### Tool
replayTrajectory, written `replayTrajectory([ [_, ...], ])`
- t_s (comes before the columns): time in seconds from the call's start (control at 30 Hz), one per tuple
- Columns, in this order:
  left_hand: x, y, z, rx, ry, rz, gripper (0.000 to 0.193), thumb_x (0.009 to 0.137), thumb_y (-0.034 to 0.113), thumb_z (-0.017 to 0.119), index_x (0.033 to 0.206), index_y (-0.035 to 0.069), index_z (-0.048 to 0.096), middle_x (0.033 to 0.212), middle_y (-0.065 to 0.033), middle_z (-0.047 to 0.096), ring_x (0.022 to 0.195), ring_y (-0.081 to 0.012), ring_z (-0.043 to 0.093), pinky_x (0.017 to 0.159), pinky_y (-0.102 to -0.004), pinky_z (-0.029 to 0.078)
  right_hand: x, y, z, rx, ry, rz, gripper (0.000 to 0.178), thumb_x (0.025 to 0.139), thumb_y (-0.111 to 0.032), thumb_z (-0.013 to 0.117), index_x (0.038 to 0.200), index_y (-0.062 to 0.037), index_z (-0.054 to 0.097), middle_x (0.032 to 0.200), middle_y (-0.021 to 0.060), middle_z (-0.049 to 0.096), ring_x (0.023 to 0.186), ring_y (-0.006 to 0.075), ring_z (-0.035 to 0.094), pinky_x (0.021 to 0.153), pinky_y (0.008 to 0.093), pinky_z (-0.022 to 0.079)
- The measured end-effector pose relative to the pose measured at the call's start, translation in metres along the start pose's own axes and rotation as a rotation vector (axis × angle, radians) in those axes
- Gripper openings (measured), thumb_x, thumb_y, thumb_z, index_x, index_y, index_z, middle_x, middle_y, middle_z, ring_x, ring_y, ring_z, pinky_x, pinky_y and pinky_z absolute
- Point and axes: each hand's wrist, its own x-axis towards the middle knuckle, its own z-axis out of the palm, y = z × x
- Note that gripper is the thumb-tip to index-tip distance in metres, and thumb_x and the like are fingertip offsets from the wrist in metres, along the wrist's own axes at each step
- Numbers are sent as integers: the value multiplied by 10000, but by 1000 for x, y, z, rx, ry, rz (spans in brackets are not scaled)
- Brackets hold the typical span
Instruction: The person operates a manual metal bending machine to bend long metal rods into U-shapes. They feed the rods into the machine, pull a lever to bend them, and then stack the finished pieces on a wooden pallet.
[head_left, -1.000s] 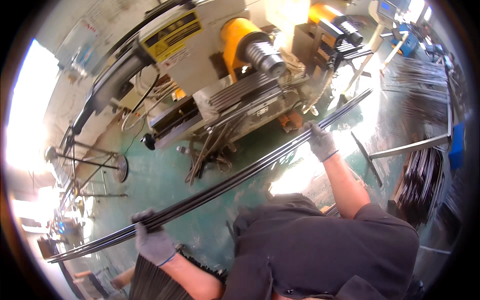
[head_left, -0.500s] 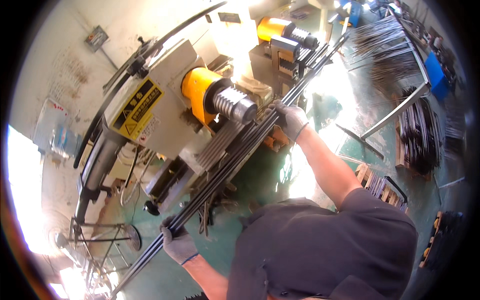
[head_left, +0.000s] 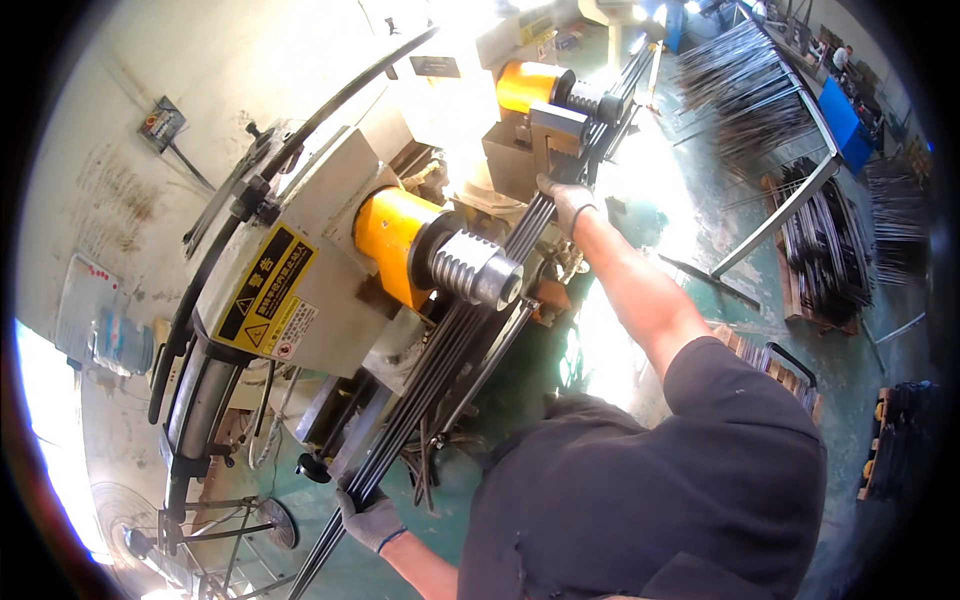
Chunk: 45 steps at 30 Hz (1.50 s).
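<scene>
Both my gloved hands hold a bundle of long dark metal rods (head_left: 405,418) that runs slantwise along the machine. My left hand (head_left: 372,522) is closed round its near lower part, fingers partly hidden by the rods. Farther up, my right hand (head_left: 568,202) grips the same bundle, between two orange machine heads. The nearer orange head (head_left: 398,235) carries a ridged metal spindle (head_left: 474,268), whose end hides part of the bundle. Beyond my right hand, the rods pass by a grey clamp block (head_left: 558,130) near the farther orange head (head_left: 528,87).
A curved black hose (head_left: 345,80) arches over the machine's pale housing (head_left: 325,215). On the right stand a metal rack (head_left: 785,215) of thin rods and a pallet stack of dark bent rods (head_left: 825,240). A round-based stand (head_left: 278,522) is at lower left.
The rod bundle has shifted in toward the machine and now passes beneath the near spindle's end. Both hands moved with it, still gripping. The view has turned slightly.
</scene>
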Motion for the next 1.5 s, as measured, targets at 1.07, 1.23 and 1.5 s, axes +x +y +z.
replayTrajectory([
  [1.07,-11,-50,82,-83,209,-103,321,998,160,455,1166,-78,593,1169,-163,645,1131,-285,595,1041,-412,452,3,5,-4,223,-296,99,174,880,-125,679,938,26,615,836,142,692,727,284,694,669,399,590],
  [1.23,22,-20,16,-46,131,28,312,1008,199,477,1165,-40,602,1174,-135,647,1091,-255,613,982,-388,473,23,-1,-9,252,-183,124,161,864,-195,710,929,-62,644,818,84,681,757,204,665,725,336,536],
  [1.5,-10,-71,69,-136,106,-54,282,980,242,548,1100,-4,613,1088,-131,664,1057,-274,619,965,-427,494,-98,45,25,195,-349,210,184,803,-125,756,876,20,670,768,90,671,625,180,637,597,294,516],
])
